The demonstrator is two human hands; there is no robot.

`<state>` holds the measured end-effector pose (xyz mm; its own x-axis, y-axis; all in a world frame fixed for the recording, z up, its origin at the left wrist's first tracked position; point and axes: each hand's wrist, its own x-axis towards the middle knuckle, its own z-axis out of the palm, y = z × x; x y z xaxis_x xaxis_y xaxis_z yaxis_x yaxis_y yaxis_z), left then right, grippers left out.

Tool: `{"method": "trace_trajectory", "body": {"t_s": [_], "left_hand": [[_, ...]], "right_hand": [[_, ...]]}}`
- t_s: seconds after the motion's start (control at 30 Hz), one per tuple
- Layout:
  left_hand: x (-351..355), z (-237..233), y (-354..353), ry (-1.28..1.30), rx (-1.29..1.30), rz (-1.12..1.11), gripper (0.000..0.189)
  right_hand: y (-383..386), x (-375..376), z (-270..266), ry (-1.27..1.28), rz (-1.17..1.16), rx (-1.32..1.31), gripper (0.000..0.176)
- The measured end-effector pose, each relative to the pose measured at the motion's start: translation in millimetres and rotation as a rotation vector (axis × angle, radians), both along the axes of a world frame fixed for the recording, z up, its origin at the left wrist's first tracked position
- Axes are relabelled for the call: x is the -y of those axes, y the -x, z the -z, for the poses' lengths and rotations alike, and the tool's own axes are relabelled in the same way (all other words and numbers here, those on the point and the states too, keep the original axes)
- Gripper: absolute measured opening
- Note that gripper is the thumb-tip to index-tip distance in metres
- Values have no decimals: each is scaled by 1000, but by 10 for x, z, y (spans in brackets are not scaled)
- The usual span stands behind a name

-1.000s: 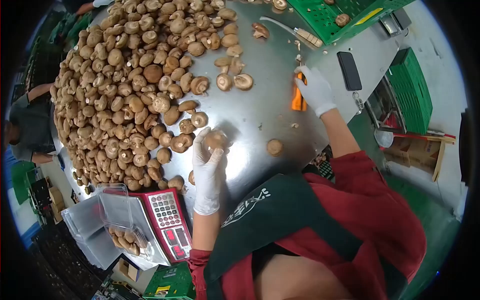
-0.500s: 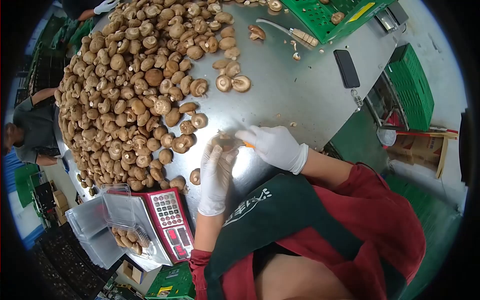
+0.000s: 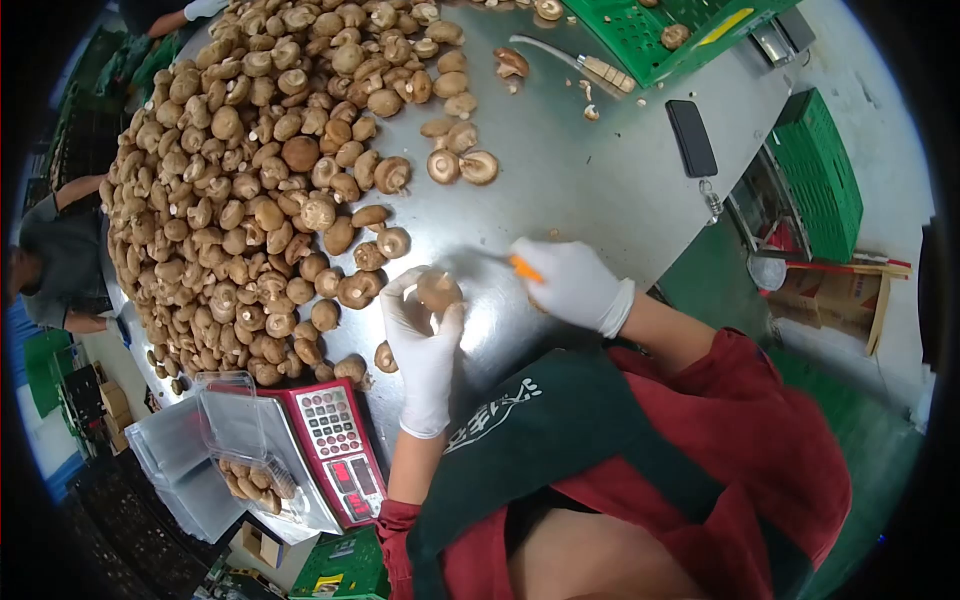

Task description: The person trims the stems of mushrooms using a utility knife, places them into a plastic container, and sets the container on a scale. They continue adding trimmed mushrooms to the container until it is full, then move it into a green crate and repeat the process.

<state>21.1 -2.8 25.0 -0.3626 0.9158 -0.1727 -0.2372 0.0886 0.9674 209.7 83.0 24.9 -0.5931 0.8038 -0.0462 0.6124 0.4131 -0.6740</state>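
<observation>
My left hand (image 3: 422,350), in a white glove, is closed around a shiitake mushroom (image 3: 438,292) above the metal table. To its right, my gloved right hand (image 3: 578,288) grips a knife by its orange handle (image 3: 524,268). The knife's blade is smeared by motion and points left toward the mushroom, apart from it. A large heap of shiitake mushrooms (image 3: 240,200) spreads over the table left of my hands. Nearest to my left hand lies a single loose mushroom (image 3: 386,357).
A red scale (image 3: 335,440) with a clear plastic box of mushrooms (image 3: 255,485) stands at lower left. Toward the far right are a curved knife (image 3: 605,72), a green crate (image 3: 655,45) and a phone (image 3: 691,137). Another person's arm (image 3: 82,190) shows beyond the heap.
My right hand has drawn the knife away from the mushroom, to the right. My left hand has turned and shifted slightly left, showing more of the mushroom.
</observation>
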Motion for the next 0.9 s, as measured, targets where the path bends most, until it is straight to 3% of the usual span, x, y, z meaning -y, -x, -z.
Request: {"method": "trace_trajectory", "body": {"t_s": [0.1,0.23,0.3,0.37,0.5,0.63,0.77,0.87,0.9], "left_hand": [[-24,112,-62,-59,-294,-8,55],[-12,65,-80,-327,-516,-103,59],[-12,47,-57,-308,-497,-195,58],[-40,109,17,-165,-404,-195,57],[-66,182,146,20,197,-169,50],[-68,268,241,-48,470,-46,51],[-159,343,350,34,425,-50,33],[-327,374,424,87,162,-7,30],[-408,372,426,89,50,-10,32]], "right_hand": [[213,156,-25,5,-48,-150,14],[158,84,186,80,10,18,15],[28,-115,341,86,62,102,18],[-23,-352,303,39,122,125,21],[246,-775,299,-285,138,-46,22],[733,-1059,572,-406,31,-11,23],[836,-1265,564,-436,58,6,18],[735,-1371,222,592,59,-310,19],[690,-1358,181,678,70,-340,21]]}}
